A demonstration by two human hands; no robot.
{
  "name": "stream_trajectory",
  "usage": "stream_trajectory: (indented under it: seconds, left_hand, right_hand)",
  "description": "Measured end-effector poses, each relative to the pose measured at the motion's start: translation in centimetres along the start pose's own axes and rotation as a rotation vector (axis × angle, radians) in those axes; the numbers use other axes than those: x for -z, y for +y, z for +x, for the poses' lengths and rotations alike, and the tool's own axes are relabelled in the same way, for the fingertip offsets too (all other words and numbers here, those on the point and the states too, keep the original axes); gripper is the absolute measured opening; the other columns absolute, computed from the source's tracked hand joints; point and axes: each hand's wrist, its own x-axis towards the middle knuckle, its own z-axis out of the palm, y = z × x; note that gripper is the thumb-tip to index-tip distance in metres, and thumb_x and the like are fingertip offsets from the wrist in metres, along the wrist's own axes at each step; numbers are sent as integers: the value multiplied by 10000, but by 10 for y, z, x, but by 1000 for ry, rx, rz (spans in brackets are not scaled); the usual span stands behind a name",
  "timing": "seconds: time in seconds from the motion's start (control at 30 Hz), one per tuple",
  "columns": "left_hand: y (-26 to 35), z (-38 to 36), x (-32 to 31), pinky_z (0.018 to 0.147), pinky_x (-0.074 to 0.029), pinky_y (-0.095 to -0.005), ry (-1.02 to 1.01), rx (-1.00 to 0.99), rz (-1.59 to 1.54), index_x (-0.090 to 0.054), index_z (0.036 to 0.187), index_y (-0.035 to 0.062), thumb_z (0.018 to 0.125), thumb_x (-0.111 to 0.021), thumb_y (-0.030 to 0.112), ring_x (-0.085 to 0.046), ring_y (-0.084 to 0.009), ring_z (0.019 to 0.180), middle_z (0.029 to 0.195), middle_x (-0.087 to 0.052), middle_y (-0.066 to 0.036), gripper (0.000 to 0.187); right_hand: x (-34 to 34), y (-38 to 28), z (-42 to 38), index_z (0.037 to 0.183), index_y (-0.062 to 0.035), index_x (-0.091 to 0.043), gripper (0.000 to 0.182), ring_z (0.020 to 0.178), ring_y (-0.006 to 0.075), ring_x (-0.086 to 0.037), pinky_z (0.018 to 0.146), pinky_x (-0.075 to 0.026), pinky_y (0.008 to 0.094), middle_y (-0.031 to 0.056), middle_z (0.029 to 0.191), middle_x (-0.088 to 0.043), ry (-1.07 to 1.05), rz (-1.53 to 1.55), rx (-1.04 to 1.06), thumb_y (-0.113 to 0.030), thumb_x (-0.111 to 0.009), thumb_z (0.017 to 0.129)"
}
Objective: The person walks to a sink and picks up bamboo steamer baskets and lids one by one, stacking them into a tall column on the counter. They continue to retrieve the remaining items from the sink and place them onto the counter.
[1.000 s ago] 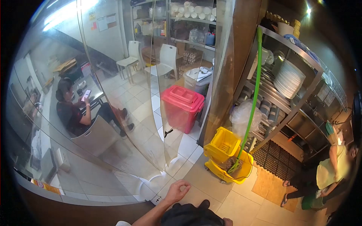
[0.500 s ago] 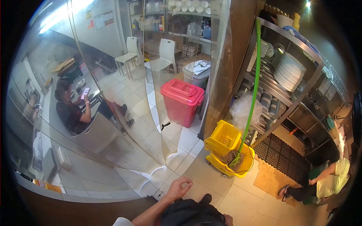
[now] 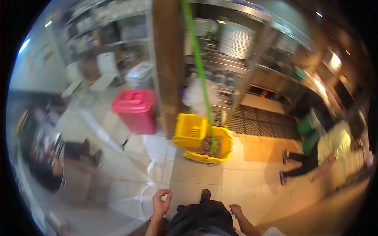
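My left hand (image 3: 161, 202) hangs low in front of me, left of my dark trousers. Its thumb and fingers curl round to meet in a loop, and nothing shows inside. On the other side of my legs is my right hand (image 3: 236, 210), its fingers folded in and no object seen in it. Neither hand touches anything around it. Ahead of my feet stands a yellow mop bucket (image 3: 222, 151) with a wringer (image 3: 189, 130). A mop with a long green handle (image 3: 200, 69) leans in it, its head down in the bucket.
A clear plastic curtain (image 3: 118, 204) hangs at left; a seated person (image 3: 43, 165) is behind it, blurred. A pink lidded bin (image 3: 136, 114) stands by a brown post (image 3: 168, 70). Behind the bucket, a metal rack holds stacked plates (image 3: 236, 39). At right a person in yellow (image 3: 334, 143) bends forward.
My view has turned right, so the bucket, bin and rack appear farther left. My right hand now shows more fully. The person in yellow has both feet in view.
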Motion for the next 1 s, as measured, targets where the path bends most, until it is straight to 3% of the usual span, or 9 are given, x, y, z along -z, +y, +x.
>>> stream_trajectory:
  seconds: [0.2, 0.27, 0.43, 0.6, 0.73, 0.9, 1.0]
  left_hand:
    - [6, 25, -27, 700, -454, -317, -171, -135, 43, -616, 758, 3, 760, -621, 69, -587, -222, 779, 791, -623, -114, 67]
    - [20, 37, -35, 700, -453, -315, -190, -180, 38, -608, 748, -2, 754, -617, 47, -591, -232, 768, 780, -620, -121, 50]
    - [50, 63, -84, 703, -455, -315, -231, -241, 20, -604, 735, -14, 740, -619, 24, -594, -243, 751, 760, -617, -129, 42]
    - [91, 78, -219, 722, -457, -307, -357, -199, -55, -619, 735, 5, 726, -640, 37, -598, -216, 770, 790, -631, -110, 39]
    - [143, 83, -350, 733, -458, -305, -499, -294, -15, -617, 747, 5, 726, -640, 38, -603, -232, 778, 798, -628, -115, 45]
    - [175, 96, -447, 725, -458, -310, -633, -330, 66, -612, 755, 12, 721, -639, 41, -602, -249, 776, 795, -621, -124, 52]
    - [166, 111, -473, 705, -459, -322, -538, -255, 171, -610, 752, 13, 724, -635, 50, -602, -260, 770, 772, -614, -124, 53]
  right_hand:
    - [28, 29, -22, 889, -4, -626, 287, 525, 140, -524, 458, -440, 278, 61, 632, -562, 156, 117, 23, -268, -605, 781]
    - [39, 48, -23, 855, -3, -633, 276, 513, 148, -519, 453, -439, 285, 67, 604, -553, 78, 122, -108, -266, -615, 774]
    - [74, 66, 2, 826, 7, -633, 268, 494, 172, -509, 448, -438, 304, 75, 591, -548, 183, 39, -253, -255, -612, 773]
    - [132, 53, 65, 905, 15, -616, 293, 559, 193, -547, 497, -468, 337, 92, 655, -575, 202, 251, -234, -252, -599, 787]
    - [201, 43, 126, 925, 23, -603, 309, 605, 186, -569, 508, -478, 326, 110, 717, -591, 217, 371, -205, -254, -599, 787]
    - [275, 65, 158, 930, 25, -598, 322, 603, 161, -554, 483, -450, 288, 93, 707, -585, 252, 366, -177, -259, -593, 777]
    - [328, 58, 194, 940, 14, -602, 325, 606, 151, -553, 474, -438, 278, 83, 716, -588, 303, 367, -104, -274, -584, 789]
